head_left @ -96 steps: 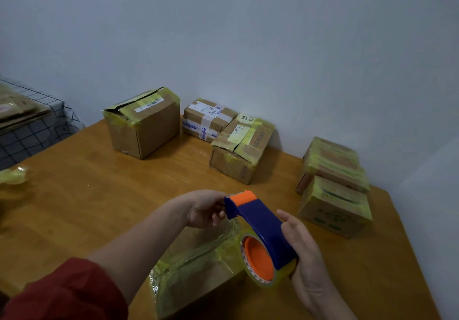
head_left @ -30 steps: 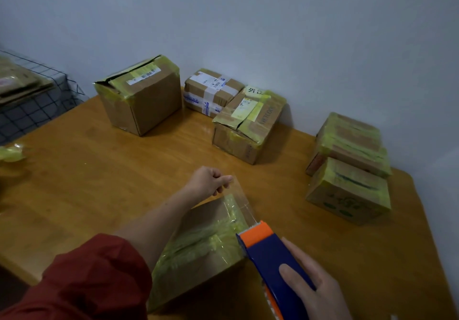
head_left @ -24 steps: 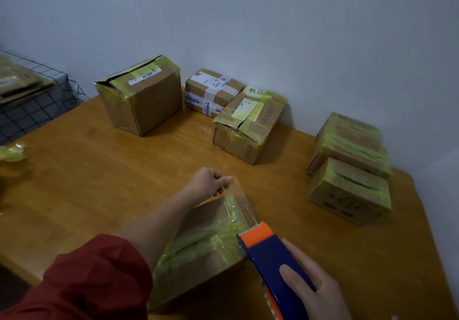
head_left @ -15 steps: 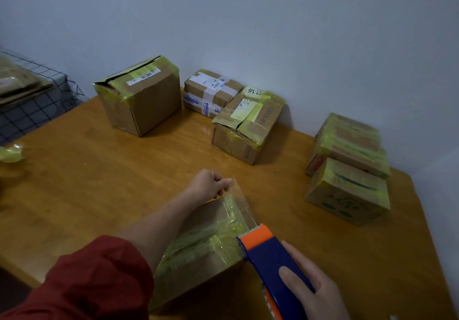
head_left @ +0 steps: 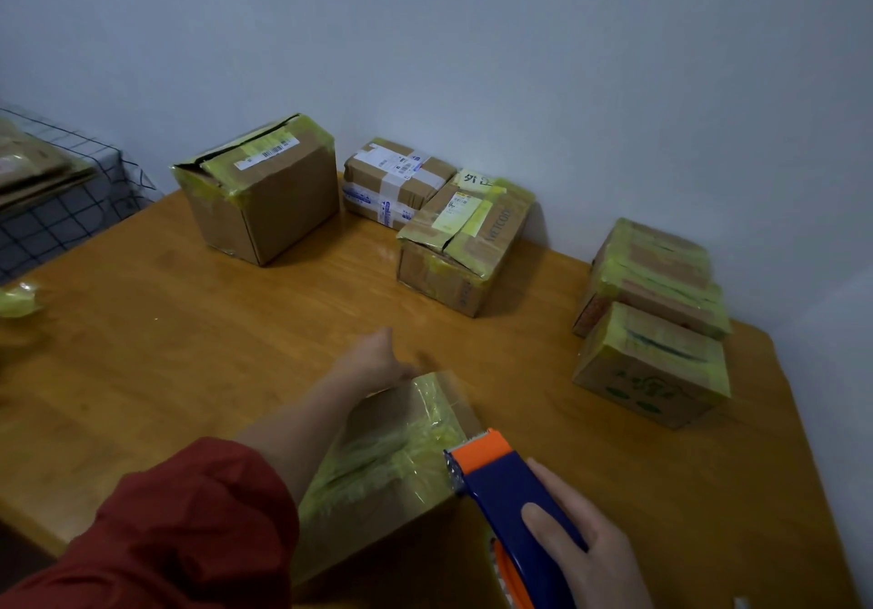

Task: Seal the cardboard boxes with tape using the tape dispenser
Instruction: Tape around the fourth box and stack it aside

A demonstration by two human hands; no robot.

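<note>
box [head_left: 397,457]: front, yellow-taped top | tape dispenser [head_left: 505,485]: blue-orange, at box's right edge | other boxes [head_left: 269,202]: behind, taped

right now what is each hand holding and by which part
Right hand grips the tape dispenser by its blue body; left hand is blurred, cannot tell.

Glossy wood table [head_left: 189,348]; crinkly, seemingly plastic tape [head_left: 401,448].

Worn on left arm: red sleeve [head_left: 189,528], loose creased fabric, cuff bunched near elbow; forearm below it bare. Bare left hand [head_left: 373,362], motion-blurred. Bare right hand [head_left: 586,561], wrist uncovered to frame edge.
</note>
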